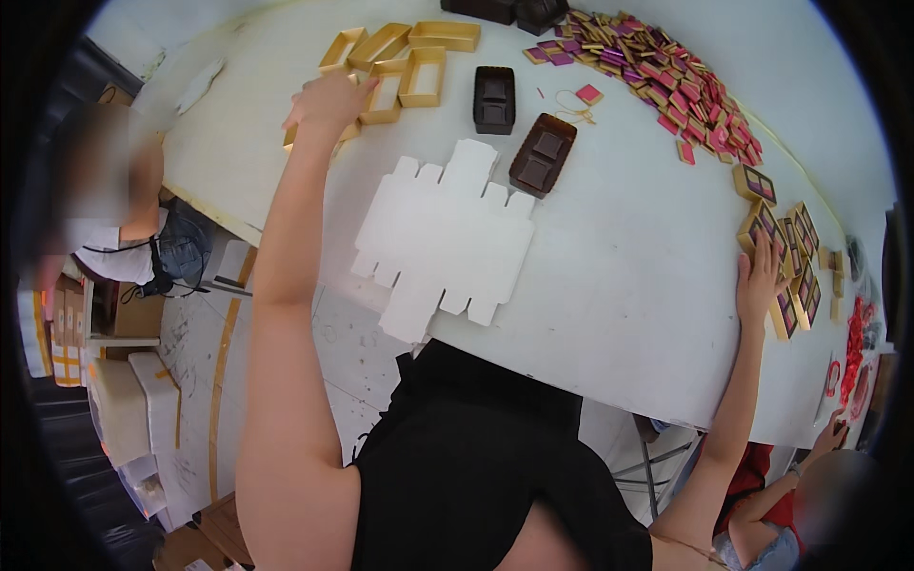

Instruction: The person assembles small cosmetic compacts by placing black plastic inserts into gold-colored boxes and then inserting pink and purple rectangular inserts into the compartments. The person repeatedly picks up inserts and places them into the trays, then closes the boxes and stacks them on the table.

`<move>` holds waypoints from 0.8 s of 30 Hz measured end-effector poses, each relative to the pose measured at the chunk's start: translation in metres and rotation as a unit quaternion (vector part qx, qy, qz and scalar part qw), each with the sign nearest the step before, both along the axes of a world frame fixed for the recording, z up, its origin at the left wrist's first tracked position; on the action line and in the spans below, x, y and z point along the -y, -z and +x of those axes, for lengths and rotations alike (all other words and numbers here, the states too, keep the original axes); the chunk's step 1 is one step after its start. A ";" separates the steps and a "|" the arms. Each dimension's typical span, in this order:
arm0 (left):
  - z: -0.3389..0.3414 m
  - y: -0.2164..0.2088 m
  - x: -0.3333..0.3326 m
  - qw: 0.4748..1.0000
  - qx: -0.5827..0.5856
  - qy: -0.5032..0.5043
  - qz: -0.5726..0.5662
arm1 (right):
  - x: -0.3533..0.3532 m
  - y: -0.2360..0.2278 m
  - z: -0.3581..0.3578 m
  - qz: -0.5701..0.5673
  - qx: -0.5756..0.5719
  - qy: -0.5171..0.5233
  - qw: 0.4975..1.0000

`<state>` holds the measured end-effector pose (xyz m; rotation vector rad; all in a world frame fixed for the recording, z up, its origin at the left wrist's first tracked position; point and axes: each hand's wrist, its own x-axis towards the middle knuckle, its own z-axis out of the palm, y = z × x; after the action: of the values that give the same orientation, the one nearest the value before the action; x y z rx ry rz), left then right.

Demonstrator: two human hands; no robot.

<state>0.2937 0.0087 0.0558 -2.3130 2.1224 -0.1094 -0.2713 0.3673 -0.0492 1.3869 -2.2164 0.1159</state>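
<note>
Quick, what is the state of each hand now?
Left hand: reaches the gold box frames; whether it grips one cannot be told.
Right hand: open, flat beside the small gold boxes, holding nothing.

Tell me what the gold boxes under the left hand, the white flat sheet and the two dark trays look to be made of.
Gold boxes: likely card with shiny gold foil, thin straight walls. White flat sheet: probably matte cardboard, die-cut with tabs, unfolded. Dark trays: seemingly thin moulded plastic, glossy brown with recessed pockets. The left hand rests on the boxes.
</note>
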 end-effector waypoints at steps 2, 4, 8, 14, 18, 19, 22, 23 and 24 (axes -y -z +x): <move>0.047 0.022 0.025 0.992 -0.103 0.013 0.071 | 0.014 0.008 -0.007 -0.039 -0.076 -0.003 0.996; 0.043 0.042 0.027 0.995 -0.099 0.031 0.002 | 0.039 -0.004 0.025 -0.087 -0.098 -0.049 0.990; 0.030 0.044 0.037 0.996 -0.068 0.047 0.021 | 0.117 -0.043 0.149 -0.161 0.054 -0.322 0.931; 0.040 0.035 0.024 0.991 -0.098 0.094 0.008 | 0.278 -0.083 0.311 -0.074 0.072 -0.567 0.817; 0.048 0.027 0.025 0.987 -0.137 0.084 -0.017 | 0.381 -0.071 0.355 -0.022 0.008 -0.637 0.771; 0.049 0.023 0.025 0.989 -0.130 0.074 -0.004 | 0.394 -0.065 0.356 0.007 0.001 -0.639 0.769; 0.072 0.028 0.024 0.988 -0.089 0.095 -0.082 | 0.394 -0.079 0.383 0.104 -0.037 -0.629 0.770; 0.066 0.021 0.023 0.988 -0.075 0.085 -0.103 | 0.391 -0.084 0.384 0.137 -0.056 -0.610 0.778; 0.059 0.011 0.023 0.980 -0.074 0.074 -0.171 | 0.389 -0.080 0.365 0.003 -0.053 -0.658 0.751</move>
<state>0.3528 -0.0144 0.0450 -2.3975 2.5276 -0.3385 0.0939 -0.0212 0.0310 2.5760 -0.7330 0.4815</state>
